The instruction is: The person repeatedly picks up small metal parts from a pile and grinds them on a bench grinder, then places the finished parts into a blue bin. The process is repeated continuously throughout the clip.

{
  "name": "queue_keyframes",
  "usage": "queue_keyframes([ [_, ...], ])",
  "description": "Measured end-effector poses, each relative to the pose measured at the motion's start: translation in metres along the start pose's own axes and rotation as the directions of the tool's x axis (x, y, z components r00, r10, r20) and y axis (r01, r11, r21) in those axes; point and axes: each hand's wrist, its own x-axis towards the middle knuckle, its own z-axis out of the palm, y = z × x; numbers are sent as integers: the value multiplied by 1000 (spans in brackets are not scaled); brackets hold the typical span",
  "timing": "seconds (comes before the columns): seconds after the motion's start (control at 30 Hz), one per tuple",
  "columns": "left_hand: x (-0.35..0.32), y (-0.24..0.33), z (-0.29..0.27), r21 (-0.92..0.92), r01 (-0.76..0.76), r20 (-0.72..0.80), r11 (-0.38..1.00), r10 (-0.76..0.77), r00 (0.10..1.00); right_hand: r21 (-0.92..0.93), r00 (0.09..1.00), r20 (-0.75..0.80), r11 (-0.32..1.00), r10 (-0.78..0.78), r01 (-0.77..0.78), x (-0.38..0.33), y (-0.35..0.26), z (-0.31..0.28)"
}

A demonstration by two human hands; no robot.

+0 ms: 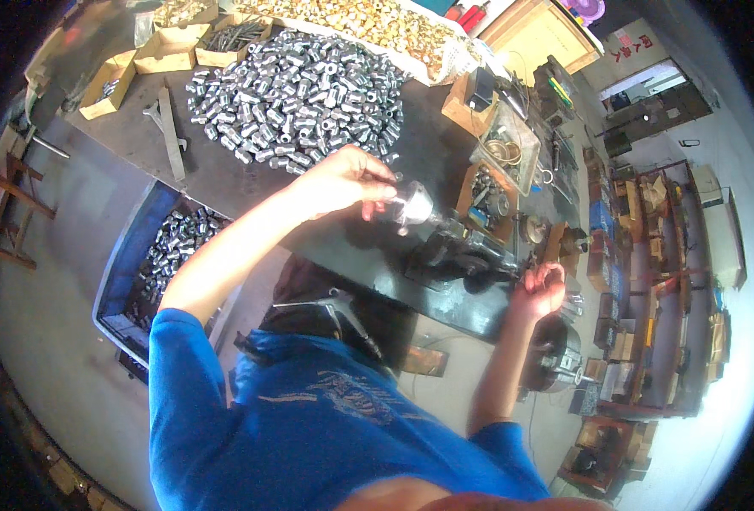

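Head view: left fisheye of a worn pair, set above and behind the left hand (343, 186) and right hand (538, 294), facing down and forward from near. Field takes in the workbench (432, 123) beyond the hands, the blue shirt (309, 434) nearer than them, and shelving (662, 302) off to the right hand's right.

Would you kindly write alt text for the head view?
A person's left hand is beside the silvery head of a bench machine, the right hand near its opposite end. Beyond lies a heap of metal hex fittings; a blue crate holds more.
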Motion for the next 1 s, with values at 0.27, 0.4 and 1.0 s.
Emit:
queue_keyframes([
  [0.27, -4, -1, 5, 35, -18, -39, 999, 20, 999, 29, 996, 66, 997, 66, -69, 1, -3, -8],
  [0.4, -6, 0, 6, 1, 12, -46, 1000, -12, 999, -11, 996, 3, 996, 90, -90, 14, 2, 1],
  [1.0, -8, 2, 14, 24, -111, -101, 994, 113, 988, -73, 982, -62, 980, 180, -184, 37, 20, 4],
])
